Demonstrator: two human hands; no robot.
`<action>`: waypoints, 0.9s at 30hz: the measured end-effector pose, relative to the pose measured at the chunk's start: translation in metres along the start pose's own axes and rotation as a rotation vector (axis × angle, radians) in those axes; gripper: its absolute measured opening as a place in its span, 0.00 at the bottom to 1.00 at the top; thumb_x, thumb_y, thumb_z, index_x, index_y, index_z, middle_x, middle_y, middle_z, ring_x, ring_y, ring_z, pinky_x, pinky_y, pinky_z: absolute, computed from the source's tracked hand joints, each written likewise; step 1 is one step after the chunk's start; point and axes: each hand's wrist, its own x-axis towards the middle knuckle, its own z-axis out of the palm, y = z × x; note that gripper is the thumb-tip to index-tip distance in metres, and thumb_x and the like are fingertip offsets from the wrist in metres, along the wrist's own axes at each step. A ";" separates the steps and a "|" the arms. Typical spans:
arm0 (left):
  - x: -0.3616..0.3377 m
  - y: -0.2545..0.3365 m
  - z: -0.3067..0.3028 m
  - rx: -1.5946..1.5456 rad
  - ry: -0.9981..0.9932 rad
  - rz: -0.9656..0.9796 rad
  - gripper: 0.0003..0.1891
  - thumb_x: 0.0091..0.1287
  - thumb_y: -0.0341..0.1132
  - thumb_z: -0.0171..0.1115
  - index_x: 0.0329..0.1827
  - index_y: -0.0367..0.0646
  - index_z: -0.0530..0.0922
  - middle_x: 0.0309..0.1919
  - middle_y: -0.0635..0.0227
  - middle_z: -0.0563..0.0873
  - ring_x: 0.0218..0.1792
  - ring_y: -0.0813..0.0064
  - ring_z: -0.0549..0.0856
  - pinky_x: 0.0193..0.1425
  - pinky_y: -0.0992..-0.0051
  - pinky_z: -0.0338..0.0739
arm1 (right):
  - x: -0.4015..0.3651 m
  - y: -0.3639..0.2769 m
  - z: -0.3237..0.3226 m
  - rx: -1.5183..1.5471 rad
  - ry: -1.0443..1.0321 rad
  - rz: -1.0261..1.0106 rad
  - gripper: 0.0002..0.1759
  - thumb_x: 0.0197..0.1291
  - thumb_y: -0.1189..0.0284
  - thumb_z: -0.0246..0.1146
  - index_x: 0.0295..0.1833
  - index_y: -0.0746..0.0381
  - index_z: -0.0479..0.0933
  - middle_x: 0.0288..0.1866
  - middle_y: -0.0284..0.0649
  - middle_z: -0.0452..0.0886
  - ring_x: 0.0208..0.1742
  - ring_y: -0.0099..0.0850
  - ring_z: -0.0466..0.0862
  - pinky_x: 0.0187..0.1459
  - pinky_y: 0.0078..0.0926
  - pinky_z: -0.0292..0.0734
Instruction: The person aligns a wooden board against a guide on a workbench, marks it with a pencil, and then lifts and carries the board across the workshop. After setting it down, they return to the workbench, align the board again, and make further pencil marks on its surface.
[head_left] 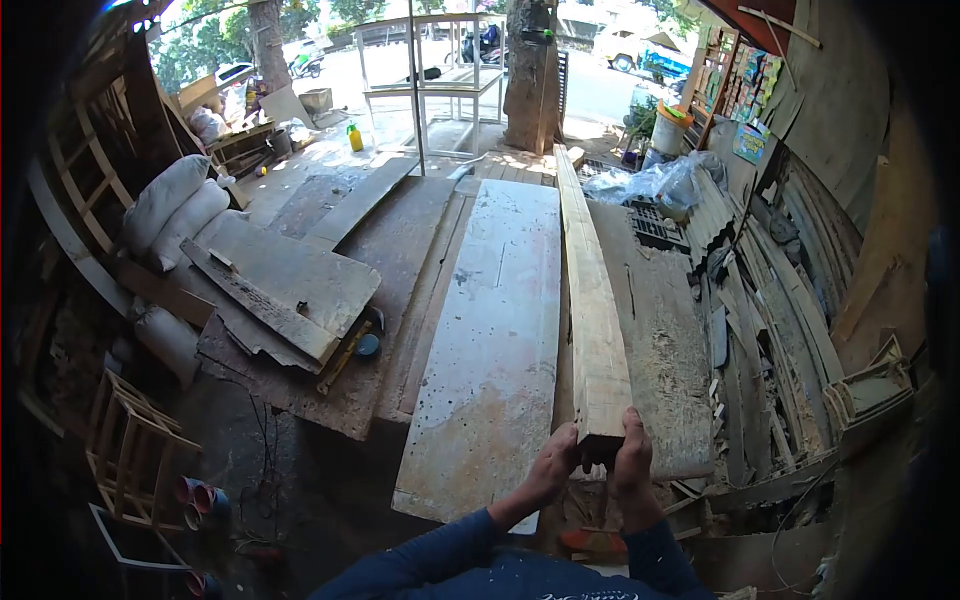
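A long, pale wooden beam (592, 290) stretches away from me, its near end face dark and its far end by the tree trunk. Gripping the left side of that near end is my left hand (554, 463), thumb on the side and fingers curled beneath. My right hand (631, 458) holds the opposite side the same way, thumb up along the edge. The fingertips under the beam are mostly hidden. Just left of the beam lies a stained whitish board (490, 330); to its right is a worn wooden panel (665, 350).
Broken boards (290, 275), a hammer (345, 355) and a blue-lidded round container (368, 346) lie at left, with white sacks (170, 205) behind. Stacked planks (770, 300) line the right wall. A metal frame (432, 90) and tree trunk (530, 80) stand at the back.
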 end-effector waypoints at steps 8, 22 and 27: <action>0.032 0.001 0.010 -0.203 0.356 -0.114 0.32 0.86 0.62 0.43 0.55 0.41 0.85 0.34 0.73 0.84 0.31 0.80 0.78 0.33 0.74 0.72 | 0.003 -0.011 0.035 0.232 0.047 0.017 0.31 0.81 0.47 0.47 0.66 0.62 0.78 0.50 0.41 0.88 0.43 0.36 0.89 0.42 0.34 0.85; 0.019 0.013 0.043 0.443 -0.309 0.032 0.18 0.87 0.45 0.51 0.64 0.43 0.80 0.49 0.73 0.86 0.48 0.84 0.82 0.52 0.77 0.77 | -0.003 0.035 -0.092 0.932 0.071 0.041 0.30 0.74 0.45 0.54 0.60 0.59 0.83 0.42 0.48 0.87 0.34 0.40 0.80 0.38 0.41 0.75; -0.011 -0.023 0.017 0.913 -0.388 -0.099 0.19 0.85 0.45 0.55 0.63 0.37 0.81 0.53 0.61 0.87 0.56 0.71 0.85 0.61 0.66 0.79 | -0.006 0.028 -0.094 1.343 -0.144 0.035 0.37 0.73 0.48 0.57 0.61 0.76 0.72 0.45 0.49 0.75 0.42 0.38 0.76 0.46 0.34 0.74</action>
